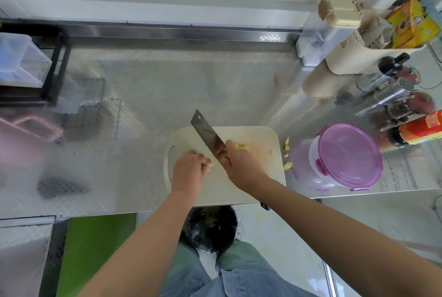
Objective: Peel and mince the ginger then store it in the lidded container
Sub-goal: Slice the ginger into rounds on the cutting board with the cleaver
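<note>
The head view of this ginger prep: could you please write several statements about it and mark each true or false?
1. The right hand grips the cleaver over the cutting board. True.
2. The left hand holds a ginger piece on the board. True.
3. The lidded container stands left of the board. False: it stands to its right.
4. The container's purple lid is off. False: it sits on the container.
5. Ginger bits lie on the counter beside the board. True.

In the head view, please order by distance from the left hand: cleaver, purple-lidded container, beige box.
1. cleaver, just right of the left hand, which holds ginger.
2. purple-lidded container, right of the board.
3. beige box, far back right.
</note>
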